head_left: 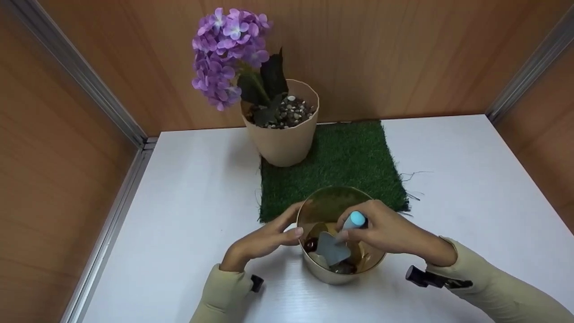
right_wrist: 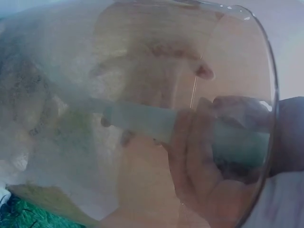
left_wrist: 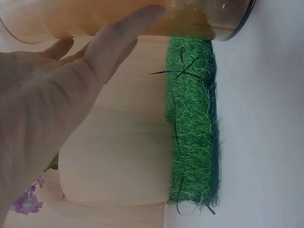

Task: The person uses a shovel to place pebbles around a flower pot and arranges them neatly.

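A clear amber-tinted container (head_left: 334,279) stands on the white table, with several dark and pale stones (head_left: 344,268) at its bottom. My right hand (head_left: 379,229) reaches over its rim and grips the blue-tipped handle of a small trowel (head_left: 332,249), whose grey blade points down among the stones. Through the wall in the right wrist view, fingers wrap around the pale trowel handle (right_wrist: 142,118). My left hand (head_left: 269,235) rests against the container's left side, thumb at the near rim. In the left wrist view its straight fingers (left_wrist: 114,42) lie along the wall.
Behind the container lies a square of artificial grass (head_left: 354,157). A beige flowerpot (head_left: 287,143) with dark pebbles stands on its back left corner, bearing a purple flower (head_left: 224,54). Wooden panels (head_left: 403,58) enclose the white table (head_left: 188,193) at the back and sides.
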Demonstrator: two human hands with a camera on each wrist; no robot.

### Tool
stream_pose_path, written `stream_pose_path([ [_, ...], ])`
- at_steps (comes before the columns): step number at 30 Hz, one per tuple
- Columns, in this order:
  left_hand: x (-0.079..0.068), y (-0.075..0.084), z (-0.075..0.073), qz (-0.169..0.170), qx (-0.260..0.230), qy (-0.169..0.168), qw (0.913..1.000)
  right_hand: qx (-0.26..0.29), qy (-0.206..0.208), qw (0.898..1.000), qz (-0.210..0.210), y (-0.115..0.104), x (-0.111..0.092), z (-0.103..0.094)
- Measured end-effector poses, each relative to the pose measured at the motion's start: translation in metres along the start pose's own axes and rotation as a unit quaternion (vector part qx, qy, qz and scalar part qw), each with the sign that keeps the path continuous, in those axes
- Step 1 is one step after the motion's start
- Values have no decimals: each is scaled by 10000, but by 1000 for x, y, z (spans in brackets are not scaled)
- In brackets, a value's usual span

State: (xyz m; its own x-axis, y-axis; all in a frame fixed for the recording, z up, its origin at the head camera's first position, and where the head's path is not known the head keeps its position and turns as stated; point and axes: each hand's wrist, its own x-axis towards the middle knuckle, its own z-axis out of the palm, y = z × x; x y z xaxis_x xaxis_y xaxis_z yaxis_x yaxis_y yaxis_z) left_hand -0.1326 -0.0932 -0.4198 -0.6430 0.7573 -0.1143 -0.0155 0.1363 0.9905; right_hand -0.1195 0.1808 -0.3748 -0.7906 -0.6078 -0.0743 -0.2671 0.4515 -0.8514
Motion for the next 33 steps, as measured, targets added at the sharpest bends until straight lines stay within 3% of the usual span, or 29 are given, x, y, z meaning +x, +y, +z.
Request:
stream_pose_path([
  [8, -1, 1, 1, -88, 167, 49, 9998, -128, 124, 9998, 44, -10, -4, -4],
  [15, -1, 0, 0, -3, 82, 22, 10000, -504, -59, 9987, -104, -4, 2, 9],
  [26, 1, -2, 0, 13, -5, -71, 10000, -112, 78, 9999, 25, 0, 4, 5],
  [33, 1, -1, 1, 6, -43, -47, 10000, -379, -183, 9991, -40, -4, 8, 11],
])
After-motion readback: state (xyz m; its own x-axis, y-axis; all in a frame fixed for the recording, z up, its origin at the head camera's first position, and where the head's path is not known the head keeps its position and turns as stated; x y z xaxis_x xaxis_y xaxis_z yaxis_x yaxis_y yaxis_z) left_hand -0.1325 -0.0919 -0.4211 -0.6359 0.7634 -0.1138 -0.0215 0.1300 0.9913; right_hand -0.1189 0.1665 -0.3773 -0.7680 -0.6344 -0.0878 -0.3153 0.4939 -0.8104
